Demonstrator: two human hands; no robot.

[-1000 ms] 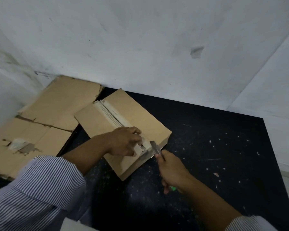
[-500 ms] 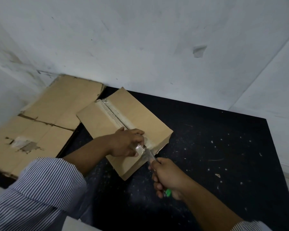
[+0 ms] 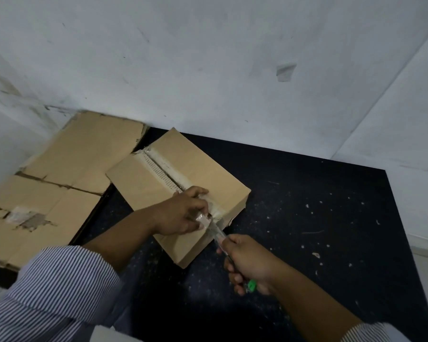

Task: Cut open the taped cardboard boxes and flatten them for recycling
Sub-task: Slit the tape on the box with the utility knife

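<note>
A brown cardboard box (image 3: 195,169) lies on the black floor mat (image 3: 319,218), with a strip of clear tape (image 3: 163,166) along its top seam. My left hand (image 3: 183,213) rests on the near end of the box and pinches a loose piece of the tape. My right hand (image 3: 247,262) grips a utility knife (image 3: 251,285) with a green end. Its blade (image 3: 214,228) points at the near end of the seam, right beside my left fingers.
Flattened cardboard sheets (image 3: 59,183) lie to the left, against the white wall (image 3: 208,70), one with a torn patch. Small white scraps dot the mat on the right. A second white wall (image 3: 405,144) bounds the right side.
My right hand has drawn the knife toward me, off the near edge of the box. My left hand stays on the box end, holding the tape.
</note>
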